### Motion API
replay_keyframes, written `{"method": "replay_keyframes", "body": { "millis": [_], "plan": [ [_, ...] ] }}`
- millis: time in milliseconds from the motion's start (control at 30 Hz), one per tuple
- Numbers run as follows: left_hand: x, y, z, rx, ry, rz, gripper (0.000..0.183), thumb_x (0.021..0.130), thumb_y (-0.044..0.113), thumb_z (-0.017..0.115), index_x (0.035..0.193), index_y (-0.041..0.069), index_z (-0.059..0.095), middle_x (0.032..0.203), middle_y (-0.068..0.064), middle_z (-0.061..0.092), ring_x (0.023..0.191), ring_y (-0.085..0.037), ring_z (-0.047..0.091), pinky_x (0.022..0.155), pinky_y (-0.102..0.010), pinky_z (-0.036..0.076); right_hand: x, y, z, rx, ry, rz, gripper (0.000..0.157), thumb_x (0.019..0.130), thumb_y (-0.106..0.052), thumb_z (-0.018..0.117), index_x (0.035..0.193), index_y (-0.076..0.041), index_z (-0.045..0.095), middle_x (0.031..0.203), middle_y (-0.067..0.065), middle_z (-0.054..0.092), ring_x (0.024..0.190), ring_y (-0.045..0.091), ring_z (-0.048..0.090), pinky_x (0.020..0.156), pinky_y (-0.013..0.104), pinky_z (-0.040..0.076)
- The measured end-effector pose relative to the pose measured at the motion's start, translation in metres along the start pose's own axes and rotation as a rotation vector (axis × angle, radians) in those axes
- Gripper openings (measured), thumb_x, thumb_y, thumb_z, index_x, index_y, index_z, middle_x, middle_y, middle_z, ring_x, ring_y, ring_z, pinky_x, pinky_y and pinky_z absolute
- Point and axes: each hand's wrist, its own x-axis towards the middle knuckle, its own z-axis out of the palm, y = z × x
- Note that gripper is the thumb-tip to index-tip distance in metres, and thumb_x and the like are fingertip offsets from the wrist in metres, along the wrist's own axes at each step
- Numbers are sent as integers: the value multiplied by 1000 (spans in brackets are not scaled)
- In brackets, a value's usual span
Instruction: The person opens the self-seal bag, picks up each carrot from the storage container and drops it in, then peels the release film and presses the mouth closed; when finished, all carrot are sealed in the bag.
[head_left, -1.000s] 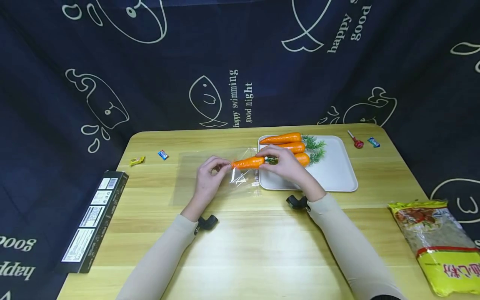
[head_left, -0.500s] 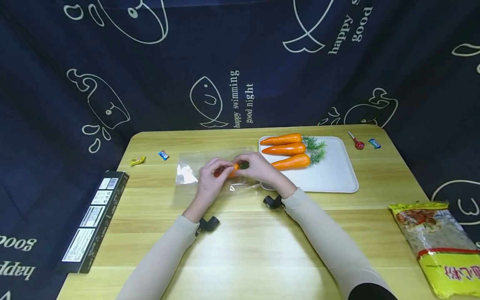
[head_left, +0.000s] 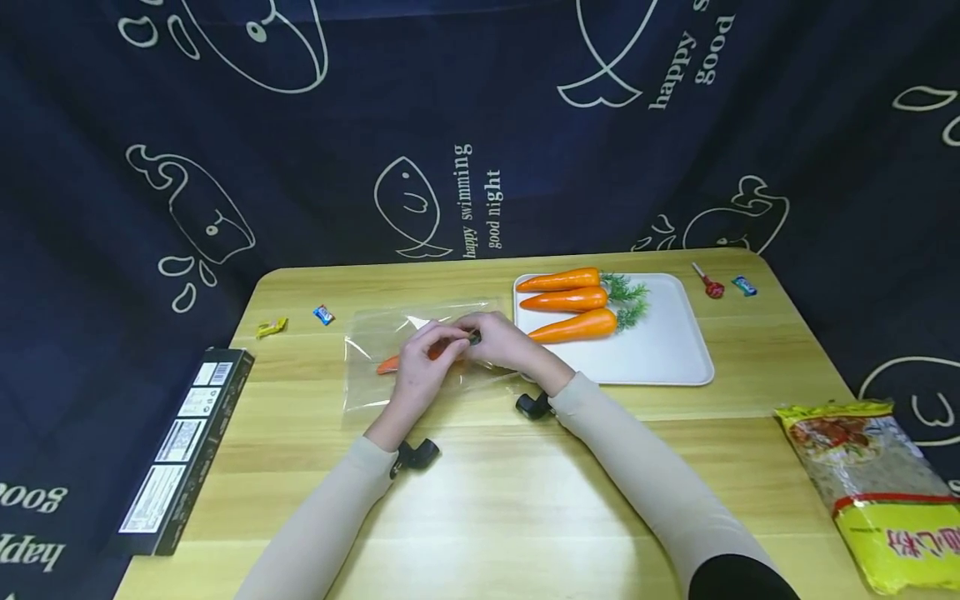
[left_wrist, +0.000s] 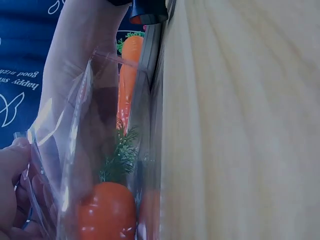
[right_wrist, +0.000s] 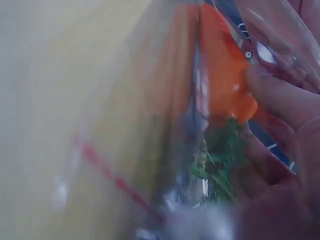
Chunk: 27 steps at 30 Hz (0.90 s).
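Note:
A clear plastic bag [head_left: 366, 335] lies left of the white tray. In it is an orange carrot [head_left: 387, 365], its tip pointing left and its leafy top to the right. My left hand [head_left: 420, 358] pinches the bag's film at the opening, as the left wrist view shows. My right hand [head_left: 501, 342] reaches into the bag mouth. In the right wrist view its thumb and fingers hold the carrot [right_wrist: 222, 65] near the thick end, above the green leaves [right_wrist: 222, 162]. The middle of the carrot is hidden behind my left hand in the head view.
A white tray [head_left: 667, 360] bears three carrots [head_left: 573, 325]. A lollipop [head_left: 708, 283] and wrapped candies [head_left: 324, 315] lie near the table's back. A black box [head_left: 187, 450] stands at the left edge, a yellow food packet [head_left: 873, 492] at the right.
My right hand has moved left from over the tray edge to the bag mouth, taking the carrot along. The carrot has slid deeper into the bag; my left hand has stayed nearly in place.

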Motion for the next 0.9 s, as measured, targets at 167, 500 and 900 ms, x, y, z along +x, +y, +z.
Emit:
{"method": "replay_keyframes", "body": {
  "millis": [167, 500, 900],
  "plan": [
    [-1, 6, -2, 6, 7, -23, 9, 87, 0, 74, 95, -3, 74, 93, -15, 70, 83, -16, 60, 73, -34, 54, -24, 1, -30, 3, 70, -19, 38, 89, -30, 76, 124, -18, 69, 125, -1, 70, 118, 21, 64, 103, 40, 52],
    [-1, 4, 0, 10, 5, -61, 10, 87, -2, 73, 96, -6, 73, 94, -13, 70, 81, -19, 60, 71, -29, 54, -126, 56, -129, 75, 404, 232, 44, 88, -25, 78, 128, -13, 67, 130, 7, 66, 124, 33, 58, 107, 54, 47],
    [-1, -4, 2, 17, 16, -66, 10, 87, -2, 73, 96, 1, 74, 92, -11, 70, 80, -12, 59, 71, -23, 55, -148, 96, -140, 47, 344, 373, 44, 89, -21, 76, 131, -15, 65, 138, 9, 60, 132, 35, 50, 112, 56, 41]
  ]
}}
